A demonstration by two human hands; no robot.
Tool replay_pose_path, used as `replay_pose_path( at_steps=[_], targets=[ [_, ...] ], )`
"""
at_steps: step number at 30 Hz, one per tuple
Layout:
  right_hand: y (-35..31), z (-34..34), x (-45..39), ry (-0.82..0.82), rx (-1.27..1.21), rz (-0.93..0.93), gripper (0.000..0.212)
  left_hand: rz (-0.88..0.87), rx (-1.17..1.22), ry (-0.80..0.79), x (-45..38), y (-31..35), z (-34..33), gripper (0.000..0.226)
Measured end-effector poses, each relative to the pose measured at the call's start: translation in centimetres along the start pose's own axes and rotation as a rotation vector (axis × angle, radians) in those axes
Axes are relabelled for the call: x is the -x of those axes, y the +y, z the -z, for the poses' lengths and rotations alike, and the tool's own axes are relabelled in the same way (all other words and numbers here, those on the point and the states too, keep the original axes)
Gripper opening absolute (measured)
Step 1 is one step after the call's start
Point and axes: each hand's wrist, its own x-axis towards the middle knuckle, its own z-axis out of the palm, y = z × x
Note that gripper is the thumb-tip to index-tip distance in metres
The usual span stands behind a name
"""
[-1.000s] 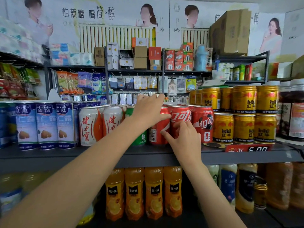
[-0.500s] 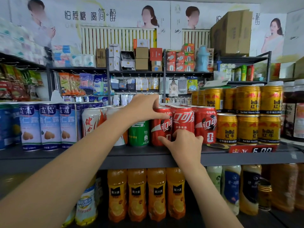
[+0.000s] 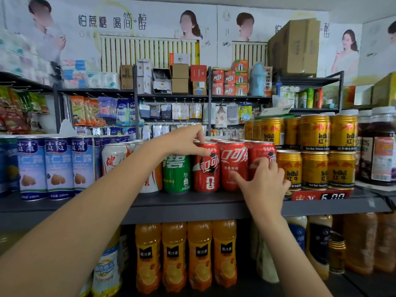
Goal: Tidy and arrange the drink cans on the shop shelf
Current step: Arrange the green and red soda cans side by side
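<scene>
Right hand (image 3: 262,185) moved from middle red can (image 3: 234,166) to pinching the right red can (image 3: 262,155); left hand (image 3: 182,142) grips the left red can's (image 3: 206,168) top (labels being squared).

Glossy red metal drink cans (image 3: 233,166); shiny gold metal cans (image 3: 315,170) beside them; matt dark-grey metal shelf (image 3: 192,202); clear glossy plastic bottles of orange juice (image 3: 173,256) below; matt brown cardboard box (image 3: 293,48).

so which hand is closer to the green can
Left. The left hand grips the top of the red can right beside the green can; the right hand is further off, on the third red can.
</scene>
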Motion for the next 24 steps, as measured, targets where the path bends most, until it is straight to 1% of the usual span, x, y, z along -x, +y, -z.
replay_pose_path(
  at_steps=[1, 3, 6, 10, 14, 17, 21, 22, 24],
  targets=[
    [0.1, -0.1, 0.0, -0.038, 0.045, 0.001, 0.062, 0.002, 0.006, 0.033, 0.0, 0.2, -0.2, 0.037],
    [-0.1, -0.7, 0.2, -0.079, 0.111, 0.017, 0.067, -0.002, -0.068, 0.121, 0.0, 0.7, -1.0, 0.044],
    [-0.4, -1.5, 0.3, -0.077, 0.119, 0.005, 0.075, -0.022, -0.146, 0.186, 0.0, 0.9, -2.1, 0.044],
    [-0.5, -1.7, 0.3, -0.095, 0.085, -0.009, 0.079, -0.017, -0.088, 0.167, 0.1, 0.3, -2.0, 0.042],
    [-0.2, -1.5, -0.1, -0.127, 0.012, -0.035, 0.077, -0.015, -0.099, 0.162, 0.3, 0.3, -2.2, 0.042],
    [-0.4, -1.2, 0.0, -0.156, 0.056, -0.027, 0.076, -0.015, -0.103, 0.154, 0.5, 0.5, -2.0, 0.042],
    [-1.5, -1.3, 0.5, -0.211, 0.054, -0.02, 0.064, -0.017, -0.1, 0.139, 0.7, 0.8, -1.8, 0.042],
    [-1.7, -1.4, 0.4, -0.214, 0.05, -0.032, 0.067, -0.019, -0.099, 0.139, 0.8, 0.9, -1.8, 0.043],
    [-1.9, -1.5, 0.4, -0.199, 0.041, -0.07, 0.078, -0.019, -0.099, 0.141, 0.8, 1.0, -1.8, 0.044]
  ],
)
